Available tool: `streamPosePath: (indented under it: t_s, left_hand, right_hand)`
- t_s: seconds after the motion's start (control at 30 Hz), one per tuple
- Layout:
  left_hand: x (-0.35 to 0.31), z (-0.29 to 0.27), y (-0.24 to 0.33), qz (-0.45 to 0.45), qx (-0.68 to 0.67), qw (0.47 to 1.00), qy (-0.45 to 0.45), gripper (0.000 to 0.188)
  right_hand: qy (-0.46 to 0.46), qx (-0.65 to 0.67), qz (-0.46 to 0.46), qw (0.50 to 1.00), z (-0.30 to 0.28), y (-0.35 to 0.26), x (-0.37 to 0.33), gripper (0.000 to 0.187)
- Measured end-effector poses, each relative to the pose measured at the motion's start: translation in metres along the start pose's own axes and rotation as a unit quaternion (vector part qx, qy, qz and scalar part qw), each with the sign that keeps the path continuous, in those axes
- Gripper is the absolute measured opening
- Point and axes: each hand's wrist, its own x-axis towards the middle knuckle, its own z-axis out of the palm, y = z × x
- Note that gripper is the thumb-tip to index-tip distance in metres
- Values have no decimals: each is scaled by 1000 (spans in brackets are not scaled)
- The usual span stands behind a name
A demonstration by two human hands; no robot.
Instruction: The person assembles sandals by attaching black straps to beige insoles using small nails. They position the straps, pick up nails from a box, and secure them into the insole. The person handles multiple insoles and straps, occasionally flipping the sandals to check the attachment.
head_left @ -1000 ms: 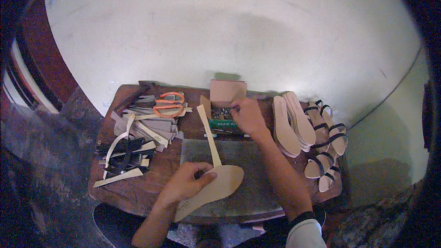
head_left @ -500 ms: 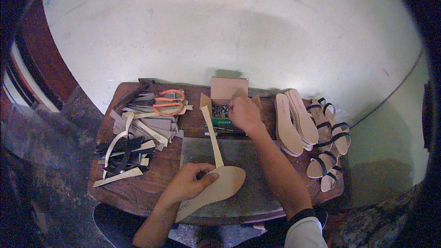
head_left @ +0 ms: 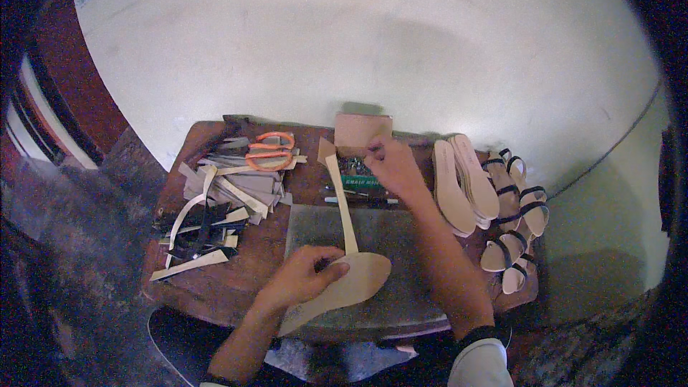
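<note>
My left hand (head_left: pixel 304 274) grips a beige sandal insole (head_left: pixel 364 281) at the near middle of the table, thumb on top and fingers curled at its edge. A long pale strap (head_left: pixel 342 201) runs from the insole's far edge toward a small open cardboard box (head_left: pixel 360 181) with a green front. Small dark nails or tacks (head_left: pixel 350 166) fill the box. Just above its right side is my right hand (head_left: pixel 395 167), fingertips pinched together; anything between them is too small to make out.
Orange-handled scissors (head_left: pixel 270 152) lie on grey and pale strips (head_left: pixel 244 190) at the left, beside black strips (head_left: pixel 201 233). Pens (head_left: pixel 358 201) lie before the box. Stacked insoles (head_left: pixel 453 190) and black-strapped sandals (head_left: pixel 507 244) sit at the right. A wall (head_left: pixel 358 43) stands behind the table.
My right hand has lifted slightly from the nails in the box, fingertips still together. My left hand keeps its hold on the insole. The whole view has shifted a little.
</note>
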Motion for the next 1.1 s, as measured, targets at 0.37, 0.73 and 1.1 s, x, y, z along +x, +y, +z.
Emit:
streamPosePath:
  t_s: [0.37,0.73,1.1]
  left_hand:
    - [4,7,14,-15,77,994,-69,25]
    - [-4,18,14,-19,37,998,-45,25]
    - [-5,21,11,18,68,997,-41,25]
  right_hand:
    - [-122,426,261,858,-84,-26,-125,13]
    - [-156,261,129,944,-65,-47,-182,14]
    - [-151,359,176,904,-36,-39,-174,11]
